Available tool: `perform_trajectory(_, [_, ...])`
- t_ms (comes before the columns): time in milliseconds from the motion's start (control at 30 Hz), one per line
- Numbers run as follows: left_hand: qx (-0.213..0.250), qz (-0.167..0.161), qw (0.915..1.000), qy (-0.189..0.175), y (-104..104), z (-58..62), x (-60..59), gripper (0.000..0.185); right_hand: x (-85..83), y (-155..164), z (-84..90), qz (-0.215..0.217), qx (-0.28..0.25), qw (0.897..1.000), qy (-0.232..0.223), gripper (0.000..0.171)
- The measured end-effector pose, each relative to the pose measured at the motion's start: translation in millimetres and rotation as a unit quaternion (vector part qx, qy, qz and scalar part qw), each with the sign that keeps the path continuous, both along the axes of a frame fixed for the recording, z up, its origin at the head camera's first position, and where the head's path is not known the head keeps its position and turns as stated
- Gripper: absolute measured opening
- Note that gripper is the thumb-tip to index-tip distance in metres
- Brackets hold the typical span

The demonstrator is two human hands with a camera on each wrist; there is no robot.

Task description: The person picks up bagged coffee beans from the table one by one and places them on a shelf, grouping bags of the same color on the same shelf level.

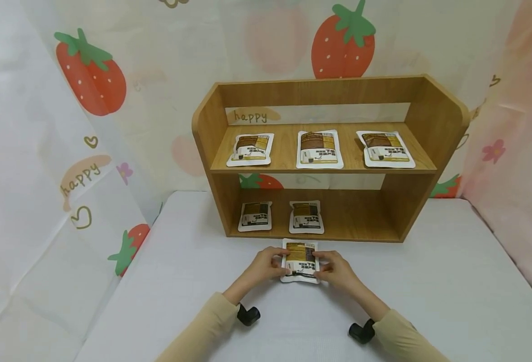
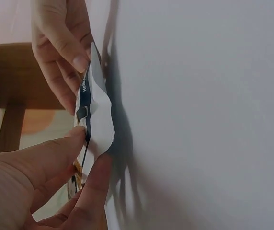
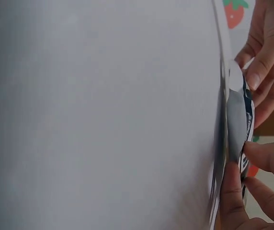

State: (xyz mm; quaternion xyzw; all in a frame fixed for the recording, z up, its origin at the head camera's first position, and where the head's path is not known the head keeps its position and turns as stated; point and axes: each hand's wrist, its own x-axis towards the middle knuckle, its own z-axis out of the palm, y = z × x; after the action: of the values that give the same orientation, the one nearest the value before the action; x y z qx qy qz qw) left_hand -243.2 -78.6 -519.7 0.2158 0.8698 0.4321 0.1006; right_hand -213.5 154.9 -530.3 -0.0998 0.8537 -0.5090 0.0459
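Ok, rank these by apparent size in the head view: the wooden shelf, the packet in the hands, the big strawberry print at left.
1. wooden shelf
2. strawberry print
3. packet, held by the left hand and right hand

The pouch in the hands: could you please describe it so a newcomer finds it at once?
Start at the wooden shelf on the white table. Just before its lower board, the pouch lies between the left hand and right hand. It alone is off the shelf.
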Motion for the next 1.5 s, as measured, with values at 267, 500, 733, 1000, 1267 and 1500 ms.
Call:
perform_trajectory(267, [0.001,-0.018,0.9998,0.009,22.4,-0.4,-0.6,0.047,4.2,21.4,1.8,-0.013,0.004,1.000,0.003,0.052])
perform_trajectory(500, [-0.002,-0.021,0.9997,0.009,42.6,-1.4,-2.5,0.047,7.4,40.6,3.5,-0.018,0.000,1.000,0.012,0.053])
perform_trajectory(733, [0.018,-0.022,0.9995,0.015,62.5,-2.6,-2.5,0.047,9.8,58.2,4.8,-0.036,0.023,0.999,0.023,0.051])
perform_trajectory(1000, [0.029,-0.014,0.9992,0.023,83.7,-8.5,-6.0,0.045,9.2,76.8,2.7,-0.052,0.022,0.998,0.030,0.051])
perform_trajectory(1267, [0.023,-0.013,0.9988,0.041,108.1,-9.9,-5.1,0.043,9.6,97.3,1.1,-0.067,0.041,0.996,0.043,0.049])
perform_trajectory(1500, [0.002,-0.004,0.9958,0.092,130.4,-10.9,-4.9,0.038,9.7,112.3,2.7,-0.084,0.054,0.994,0.052,0.049])
